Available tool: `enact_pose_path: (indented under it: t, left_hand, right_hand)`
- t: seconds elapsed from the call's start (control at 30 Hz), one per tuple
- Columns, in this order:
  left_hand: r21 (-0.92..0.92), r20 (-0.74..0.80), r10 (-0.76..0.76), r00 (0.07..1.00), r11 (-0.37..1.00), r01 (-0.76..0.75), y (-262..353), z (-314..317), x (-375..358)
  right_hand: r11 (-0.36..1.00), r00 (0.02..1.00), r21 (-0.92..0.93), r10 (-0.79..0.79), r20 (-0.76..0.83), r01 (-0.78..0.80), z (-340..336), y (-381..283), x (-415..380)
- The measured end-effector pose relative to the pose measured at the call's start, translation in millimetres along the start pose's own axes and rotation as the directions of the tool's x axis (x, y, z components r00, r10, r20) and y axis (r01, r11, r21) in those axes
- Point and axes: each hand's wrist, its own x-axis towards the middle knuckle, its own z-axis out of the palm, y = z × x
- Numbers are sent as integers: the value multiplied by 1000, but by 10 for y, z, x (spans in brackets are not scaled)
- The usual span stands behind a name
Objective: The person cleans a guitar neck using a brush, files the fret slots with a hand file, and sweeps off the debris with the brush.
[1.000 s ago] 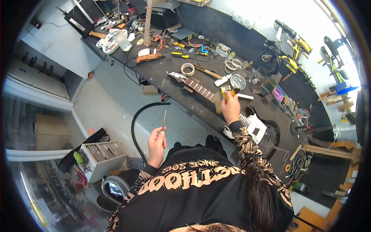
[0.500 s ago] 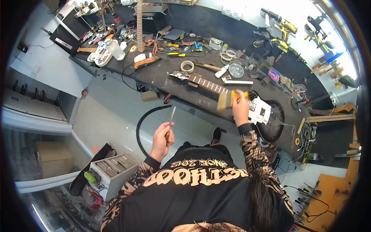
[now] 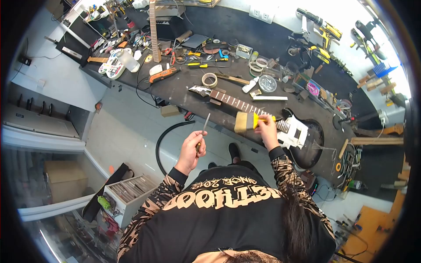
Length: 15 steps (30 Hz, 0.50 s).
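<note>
Upright in my left hand (image 3: 190, 151) is a slim tool with a grey metal shaft (image 3: 206, 123); its handle, yellow and dark, is mostly hidden by my closed fingers. A wide flat brush (image 3: 246, 122) with pale bristles and a yellow handle is gripped in my right hand (image 3: 267, 129), bristles pointing left. Beyond the brush, a black electric guitar (image 3: 314, 133) lies face up along the bench's front edge. Its neck (image 3: 234, 102) reaches to the left, and white covering (image 3: 291, 133) lies over the middle of the body.
The dark workbench (image 3: 175, 98) carries a tape roll (image 3: 209, 79), an orange rotary tool (image 3: 163, 75), a round clear container (image 3: 267, 83) and many hand tools. A black hose (image 3: 158, 147) curves above the floor. A drawer cabinet (image 3: 131, 193) stands at my left.
My right hand has moved left and slightly down, and the brush has turned more level. My left hand has shifted right and up with the slim tool.
</note>
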Motion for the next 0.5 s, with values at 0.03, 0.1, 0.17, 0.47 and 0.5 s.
enact_pose_path:
  t: [0.03, 0.1, 0.17, 0.47, 0.5]
  left_hand:
    - [11, -24, -3, 1000, 1000, 3, -22, 59, 31]
    - [22, -72, 4, 997, 1000, -2, -54, 162, 94]
    - [19, -111, 18, 994, 1000, -16, -103, 272, 160]
    - [7, -324, 132, 937, 991, -137, -166, 672, 186]
    - [-1, -345, 131, 930, 990, -140, -174, 693, 171]
  right_hand:
    - [993, 999, 105, 48, -1, -48, -71, 8, 189]
    - [923, 981, 350, 188, -45, -161, -203, -69, 682]
    - [953, 984, 288, 136, -118, -97, -384, 75, 1242]
    - [974, 998, 228, -18, 53, 5, -752, 361, 2264]
    - [983, 998, 174, -60, 12, 57, -743, 387, 2274]
